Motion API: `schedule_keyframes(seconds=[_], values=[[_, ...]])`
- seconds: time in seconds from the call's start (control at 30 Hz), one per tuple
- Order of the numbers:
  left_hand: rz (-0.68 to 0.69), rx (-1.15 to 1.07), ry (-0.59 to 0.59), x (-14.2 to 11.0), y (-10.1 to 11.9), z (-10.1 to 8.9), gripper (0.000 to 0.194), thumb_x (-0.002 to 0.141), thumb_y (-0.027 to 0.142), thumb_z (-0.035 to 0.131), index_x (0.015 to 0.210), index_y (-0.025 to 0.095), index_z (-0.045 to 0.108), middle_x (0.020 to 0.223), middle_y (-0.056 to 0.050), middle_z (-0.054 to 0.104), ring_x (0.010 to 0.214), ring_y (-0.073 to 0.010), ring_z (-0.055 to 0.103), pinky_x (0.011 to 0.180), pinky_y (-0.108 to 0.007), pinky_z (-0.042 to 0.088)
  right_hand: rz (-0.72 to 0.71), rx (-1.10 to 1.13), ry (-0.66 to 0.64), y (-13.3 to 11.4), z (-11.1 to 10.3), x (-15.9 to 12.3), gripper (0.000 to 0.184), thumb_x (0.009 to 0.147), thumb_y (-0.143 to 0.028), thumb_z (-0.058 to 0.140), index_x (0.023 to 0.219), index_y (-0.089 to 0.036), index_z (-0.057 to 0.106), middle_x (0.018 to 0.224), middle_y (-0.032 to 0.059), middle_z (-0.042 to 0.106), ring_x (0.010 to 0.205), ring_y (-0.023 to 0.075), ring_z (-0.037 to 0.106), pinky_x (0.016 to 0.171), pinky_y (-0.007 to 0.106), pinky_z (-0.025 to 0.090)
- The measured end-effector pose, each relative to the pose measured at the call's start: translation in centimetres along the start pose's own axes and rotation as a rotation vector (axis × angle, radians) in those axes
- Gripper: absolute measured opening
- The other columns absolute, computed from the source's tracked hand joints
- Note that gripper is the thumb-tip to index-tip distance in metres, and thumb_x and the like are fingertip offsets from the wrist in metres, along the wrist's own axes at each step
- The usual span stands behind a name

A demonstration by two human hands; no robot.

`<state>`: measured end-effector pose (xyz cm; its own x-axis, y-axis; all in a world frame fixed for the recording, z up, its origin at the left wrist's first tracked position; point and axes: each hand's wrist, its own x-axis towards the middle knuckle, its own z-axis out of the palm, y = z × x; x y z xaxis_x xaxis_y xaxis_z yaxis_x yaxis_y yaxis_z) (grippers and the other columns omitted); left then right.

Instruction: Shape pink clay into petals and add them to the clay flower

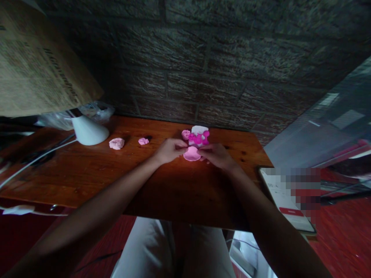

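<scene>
A flat, round piece of pink modelling clay [191, 154] is pinched at its left edge by my left hand [170, 150]. On its right edge the fingers of my right hand [216, 155] are closed too. Just behind it sit several small bright magenta clay discs [198, 139], a round lighter pink piece [186, 134] and a pale pink, whitish piece [199, 129]. Further left on the wooden table lie a pale pink clay lump [116, 143] and a smaller pink lump [143, 141]. How thick the held piece is cannot be made out.
At the left stands a lamp with a white base [90, 130] and a newsprint-like shade [37, 65], a plastic bag behind it. A white cable [37, 159] crosses the table [84, 173]. A tablet-like screen [285, 199] is at the right edge. A brick wall [185, 50] rises behind.
</scene>
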<state>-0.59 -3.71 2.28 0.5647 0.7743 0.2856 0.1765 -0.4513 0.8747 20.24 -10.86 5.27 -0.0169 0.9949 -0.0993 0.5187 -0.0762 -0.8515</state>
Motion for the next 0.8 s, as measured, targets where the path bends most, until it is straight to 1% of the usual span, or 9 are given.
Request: schedule_keyframes(seconds=[0.1,0.2,0.33,0.4,0.5,0.57,0.63,0.73,0.8], values=[[-0.061,0.226,-0.022,-0.3,0.9,-0.2,0.026,0.083,0.037,0.066,0.076,0.015,0.077,0.074,-0.004,0.076,0.064,-0.0151,0.065,0.059,-0.024,0.043,0.001,-0.131,0.085,0.0,0.4,0.2,0.02,0.088,-0.025,0.064,0.096,-0.019,0.082,0.065,0.0012,0.076,0.056,0.0137,0.069,0.053,0.02,0.05],[-0.09,0.352,-0.035,-0.5,1.8,-0.3,0.027,0.085,0.034,0.063,0.07,0.014,0.073,0.065,-0.001,0.071,0.059,-0.0127,0.059,0.057,-0.023,0.036,-0.019,-0.226,0.129,-0.3,0.7,0.2,0.022,0.088,-0.027,0.064,0.096,-0.019,0.082,0.065,0.0009,0.076,0.058,0.0137,0.07,0.06,0.021,0.051],[-0.096,0.35,-0.007,-0.5,1.8,-0.1,0.023,0.083,0.026,0.062,0.066,0.014,0.068,0.062,0.0,0.067,0.057,-0.0112,0.055,0.058,-0.023,0.036,-0.043,-0.254,0.141,-0.7,1.3,0.1,0.02,0.087,-0.025,0.064,0.095,-0.02,0.082,0.062,-0.0011,0.075,0.063,0.0144,0.072,0.063,0.021,0.05],[-0.111,0.339,-0.001,-0.4,1.6,0.0,0.021,0.082,0.024,0.061,0.064,0.014,0.066,0.06,0.001,0.064,0.056,-0.0109,0.053,0.056,-0.023,0.035,-0.058,-0.273,0.16,-0.8,1.5,0.1,0.018,0.085,-0.024,0.065,0.09,-0.021,0.082,0.062,-0.0018,0.075,0.066,0.0149,0.073,0.064,0.021,0.05],[-0.095,0.342,0.007,-0.3,1.4,0.1,0.021,0.082,0.023,0.06,0.064,0.015,0.064,0.059,0.001,0.061,0.057,-0.011,0.051,0.057,-0.023,0.034,-0.054,-0.273,0.179,-0.8,1.8,0.1,0.016,0.084,-0.023,0.066,0.087,-0.021,0.081,0.06,-0.0025,0.074,0.067,0.0152,0.075,0.066,0.021,0.052],[-0.087,0.353,0.02,-0.4,1.6,0.0,0.022,0.084,0.025,0.059,0.065,0.015,0.065,0.061,0.001,0.062,0.058,-0.0114,0.052,0.058,-0.024,0.035,-0.052,-0.244,0.178,-0.7,2.0,0.2,0.016,0.085,-0.021,0.065,0.087,-0.022,0.08,0.058,-0.0038,0.073,0.066,0.0144,0.075,0.068,0.021,0.053],[-0.101,0.381,0.025,-0.4,1.9,-0.2,0.028,0.087,0.032,0.059,0.066,0.015,0.065,0.062,0.0,0.063,0.058,-0.0118,0.052,0.057,-0.024,0.033,-0.062,-0.216,0.168,-0.7,2.0,0.3,0.018,0.087,-0.019,0.063,0.088,-0.023,0.08,0.063,-0.0046,0.075,0.064,0.013,0.075,0.069,0.02,0.054],[-0.146,0.457,0.006,-0.6,2.5,-0.7,0.039,0.089,0.043,0.059,0.061,0.016,0.064,0.056,-0.001,0.06,0.053,-0.0119,0.049,0.054,-0.026,0.029,-0.05,-0.213,0.176,-0.9,2.2,0.2,0.02,0.088,-0.016,0.061,0.091,-0.023,0.08,0.069,-0.004,0.078,0.064,0.0129,0.076,0.07,0.02,0.055],[-0.188,0.5,-0.02,-0.7,2.8,-1.0,0.042,0.089,0.044,0.059,0.057,0.017,0.062,0.051,0.0,0.056,0.05,-0.012,0.048,0.053,-0.027,0.026,-0.032,-0.23,0.203,-1.0,2.3,0.2,0.02,0.089,-0.016,0.062,0.092,-0.023,0.08,0.065,-0.0037,0.077,0.066,0.0139,0.077,0.072,0.021,0.056]])
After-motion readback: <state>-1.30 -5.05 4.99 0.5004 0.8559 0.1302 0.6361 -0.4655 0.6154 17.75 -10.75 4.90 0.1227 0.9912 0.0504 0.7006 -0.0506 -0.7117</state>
